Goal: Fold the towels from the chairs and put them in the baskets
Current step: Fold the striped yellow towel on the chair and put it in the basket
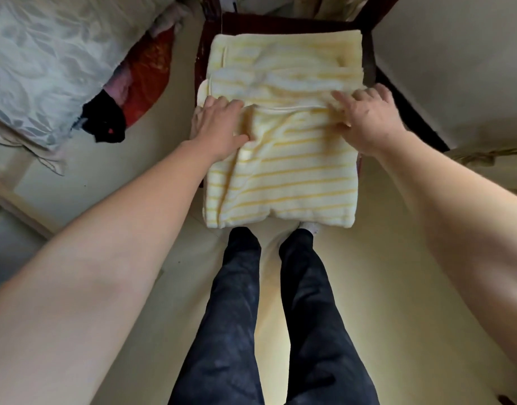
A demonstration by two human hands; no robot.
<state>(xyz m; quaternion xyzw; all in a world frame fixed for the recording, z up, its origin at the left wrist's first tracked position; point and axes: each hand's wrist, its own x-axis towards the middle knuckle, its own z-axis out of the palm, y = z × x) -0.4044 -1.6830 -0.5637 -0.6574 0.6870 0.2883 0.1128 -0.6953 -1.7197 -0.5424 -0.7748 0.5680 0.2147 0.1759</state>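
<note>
Hands flank the striped towel (283, 159) on the chair (280, 23): left hand (219, 127) at nine o'clock, right hand (365, 121) at three, both spread flat, pressing its crosswise fold.

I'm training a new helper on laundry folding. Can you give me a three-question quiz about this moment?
1. True or false: the yellow striped towel lies on the dark wooden chair, with its near end hanging over the front edge.
2. Where is the left hand? A) flat on the floor B) on the towel's left edge C) on the patterned bedding
3. Fill in: the right hand rests on the towel's ____ side.

Key: 1 true. 2 B. 3 right. Neither hand has lifted the towel off the chair; no basket is in view.
</note>
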